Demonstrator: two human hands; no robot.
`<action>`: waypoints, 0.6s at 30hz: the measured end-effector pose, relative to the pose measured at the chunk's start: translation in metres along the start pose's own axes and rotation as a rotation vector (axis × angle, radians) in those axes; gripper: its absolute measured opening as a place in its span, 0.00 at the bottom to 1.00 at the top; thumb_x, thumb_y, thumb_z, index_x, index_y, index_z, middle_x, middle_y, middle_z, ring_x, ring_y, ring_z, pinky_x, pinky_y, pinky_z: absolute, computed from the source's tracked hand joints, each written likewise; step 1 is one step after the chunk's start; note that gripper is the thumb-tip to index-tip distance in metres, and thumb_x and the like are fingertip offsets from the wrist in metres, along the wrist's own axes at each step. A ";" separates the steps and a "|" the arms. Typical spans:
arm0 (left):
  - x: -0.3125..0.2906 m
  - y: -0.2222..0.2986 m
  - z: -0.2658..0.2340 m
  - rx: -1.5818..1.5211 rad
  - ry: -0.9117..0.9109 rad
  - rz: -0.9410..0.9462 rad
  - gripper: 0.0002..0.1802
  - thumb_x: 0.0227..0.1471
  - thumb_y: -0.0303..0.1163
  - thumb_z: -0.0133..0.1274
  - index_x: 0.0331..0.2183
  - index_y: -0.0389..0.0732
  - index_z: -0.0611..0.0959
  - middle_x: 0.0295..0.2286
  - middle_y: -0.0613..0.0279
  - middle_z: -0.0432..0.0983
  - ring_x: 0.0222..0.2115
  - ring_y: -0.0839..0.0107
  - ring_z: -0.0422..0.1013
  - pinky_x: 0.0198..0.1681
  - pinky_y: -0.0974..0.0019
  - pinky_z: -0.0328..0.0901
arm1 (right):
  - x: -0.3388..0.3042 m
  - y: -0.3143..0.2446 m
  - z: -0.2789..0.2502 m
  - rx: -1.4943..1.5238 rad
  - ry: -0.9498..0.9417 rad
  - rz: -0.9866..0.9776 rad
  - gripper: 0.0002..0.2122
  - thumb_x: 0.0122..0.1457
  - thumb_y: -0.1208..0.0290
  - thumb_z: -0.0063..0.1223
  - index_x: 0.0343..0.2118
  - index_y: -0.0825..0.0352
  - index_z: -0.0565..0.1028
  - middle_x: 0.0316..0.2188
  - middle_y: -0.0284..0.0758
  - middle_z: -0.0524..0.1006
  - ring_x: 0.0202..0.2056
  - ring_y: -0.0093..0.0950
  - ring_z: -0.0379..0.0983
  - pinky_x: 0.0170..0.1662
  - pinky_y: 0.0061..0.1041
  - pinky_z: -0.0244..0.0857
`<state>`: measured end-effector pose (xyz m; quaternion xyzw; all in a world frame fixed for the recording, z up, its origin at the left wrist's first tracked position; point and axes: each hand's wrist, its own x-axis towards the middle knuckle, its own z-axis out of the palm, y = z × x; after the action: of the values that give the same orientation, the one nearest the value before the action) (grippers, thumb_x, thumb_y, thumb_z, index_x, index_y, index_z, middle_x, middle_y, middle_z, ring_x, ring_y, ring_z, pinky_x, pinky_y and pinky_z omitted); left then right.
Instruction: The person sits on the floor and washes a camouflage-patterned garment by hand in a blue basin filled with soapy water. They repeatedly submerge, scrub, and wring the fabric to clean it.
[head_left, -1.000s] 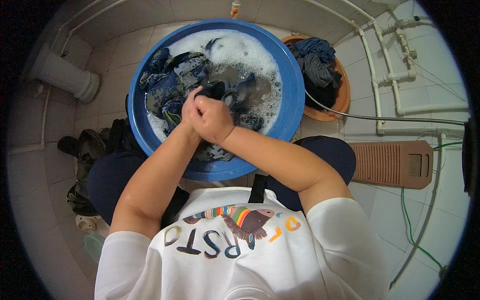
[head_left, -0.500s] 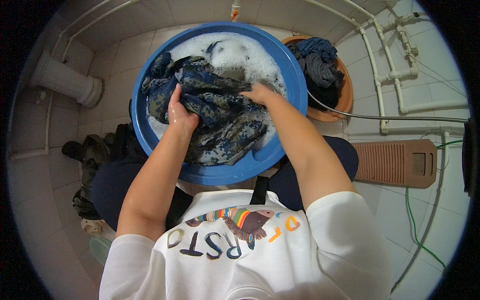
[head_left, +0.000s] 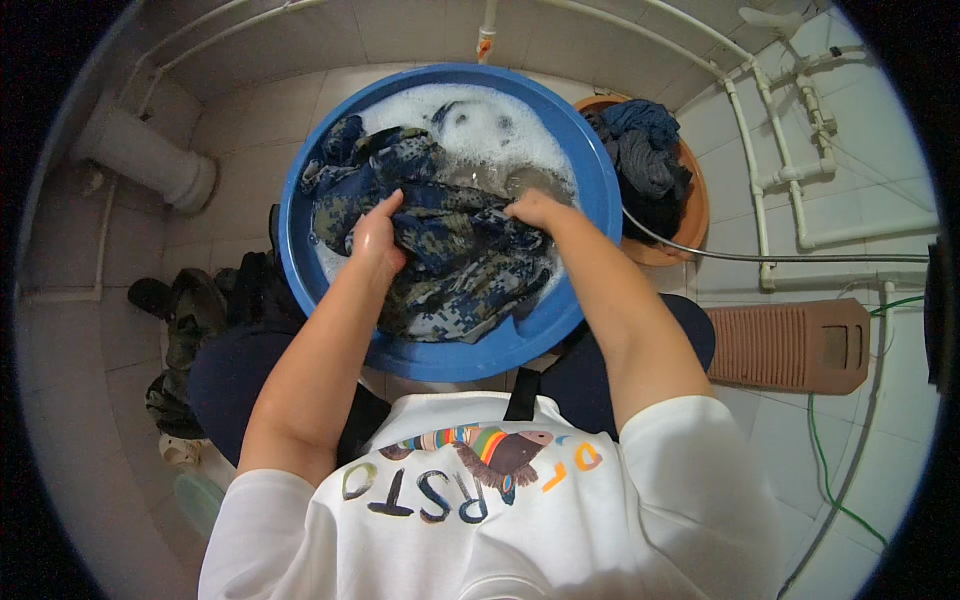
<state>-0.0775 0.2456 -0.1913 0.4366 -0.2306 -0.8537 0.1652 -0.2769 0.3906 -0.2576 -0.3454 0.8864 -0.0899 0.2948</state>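
A blue-and-grey pixel-camouflage garment (head_left: 455, 235) lies bunched and wet in a large round blue basin (head_left: 455, 365) of sudsy water. At the garment's left side, my left hand (head_left: 378, 240) is closed on the cloth, thumb on top and the fingers partly hidden by the folds. My right hand (head_left: 538, 208) pinches a fold at the upper right, just inside the basin's right wall. Between the two hands the cloth runs in creases, and its lower part rests against the near side of the basin. White foam (head_left: 480, 125) covers the water at the far side.
Right of the basin stands an orange-brown tub (head_left: 695, 215) of dark clothes (head_left: 650, 150). A metal hose (head_left: 780, 257) crosses toward it. A brown washboard (head_left: 785, 345) lies at my right knee. Dark clothes (head_left: 205, 310) lie on the left floor, and white pipes (head_left: 760, 170) line the walls.
The whole view has shifted, so the basin sits slightly lower and further right in the picture. Both hands keep hold of the garment at nearly the same places, and its folds have changed a little.
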 end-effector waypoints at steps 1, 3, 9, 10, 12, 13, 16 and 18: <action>-0.013 -0.002 0.010 0.072 0.137 0.063 0.19 0.46 0.34 0.51 0.39 0.33 0.70 0.40 0.50 0.67 0.39 0.57 0.66 0.44 0.54 0.61 | -0.008 -0.016 -0.003 -0.030 0.082 0.072 0.21 0.44 0.60 0.47 0.39 0.68 0.70 0.40 0.45 0.69 0.42 0.40 0.65 0.46 0.32 0.58; -0.003 -0.003 0.005 0.003 -0.013 0.011 0.19 0.47 0.36 0.50 0.38 0.34 0.71 0.39 0.51 0.68 0.38 0.57 0.67 0.42 0.56 0.63 | -0.023 -0.032 0.011 -0.054 0.418 -0.035 0.21 0.41 0.60 0.51 0.38 0.69 0.71 0.44 0.43 0.66 0.44 0.38 0.64 0.46 0.30 0.59; 0.049 -0.023 -0.039 0.046 -0.221 0.124 0.15 0.45 0.40 0.49 0.32 0.39 0.73 0.28 0.59 0.71 0.28 0.67 0.68 0.34 0.63 0.65 | -0.100 -0.143 0.012 0.509 0.499 -0.946 0.10 0.31 0.74 0.53 0.19 0.71 0.67 0.35 0.39 0.68 0.37 0.36 0.66 0.40 0.28 0.60; 0.060 -0.026 -0.050 0.237 -0.350 0.206 0.16 0.46 0.41 0.48 0.33 0.39 0.73 0.28 0.60 0.71 0.29 0.68 0.67 0.35 0.62 0.65 | -0.117 -0.157 0.009 0.538 0.515 -1.053 0.10 0.32 0.73 0.54 0.19 0.69 0.68 0.32 0.39 0.68 0.34 0.37 0.67 0.37 0.27 0.62; 0.078 -0.033 -0.062 0.479 -0.447 0.314 0.18 0.47 0.42 0.46 0.36 0.40 0.71 0.29 0.60 0.71 0.32 0.68 0.66 0.36 0.62 0.63 | -0.132 -0.164 0.015 0.467 0.498 -1.067 0.11 0.33 0.70 0.55 0.20 0.68 0.68 0.29 0.39 0.68 0.29 0.38 0.68 0.33 0.28 0.63; 0.084 -0.038 -0.064 0.544 -0.420 0.314 0.18 0.47 0.42 0.46 0.37 0.40 0.71 0.30 0.60 0.70 0.33 0.68 0.66 0.38 0.62 0.63 | -0.130 -0.161 0.013 0.388 0.567 -1.105 0.12 0.35 0.65 0.56 0.18 0.67 0.68 0.25 0.39 0.68 0.25 0.39 0.68 0.29 0.29 0.63; -0.002 -0.040 0.003 -0.055 -0.211 -0.119 0.19 0.46 0.42 0.45 0.38 0.40 0.71 0.33 0.58 0.70 0.36 0.67 0.65 0.40 0.64 0.61 | -0.083 -0.125 0.024 0.222 0.817 -0.763 0.14 0.40 0.59 0.55 0.16 0.67 0.69 0.19 0.44 0.68 0.21 0.41 0.65 0.23 0.32 0.59; -0.040 -0.023 0.027 0.081 -0.097 -0.111 0.18 0.44 0.38 0.48 0.37 0.38 0.71 0.34 0.56 0.69 0.37 0.66 0.65 0.39 0.62 0.62 | -0.065 -0.111 0.009 0.429 0.847 -0.281 0.18 0.45 0.56 0.51 0.16 0.69 0.68 0.18 0.47 0.68 0.21 0.44 0.62 0.24 0.35 0.57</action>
<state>-0.0789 0.2912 -0.1628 0.4131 -0.2481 -0.8717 0.0886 -0.1714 0.3513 -0.1948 -0.3264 0.8346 -0.4418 -0.0421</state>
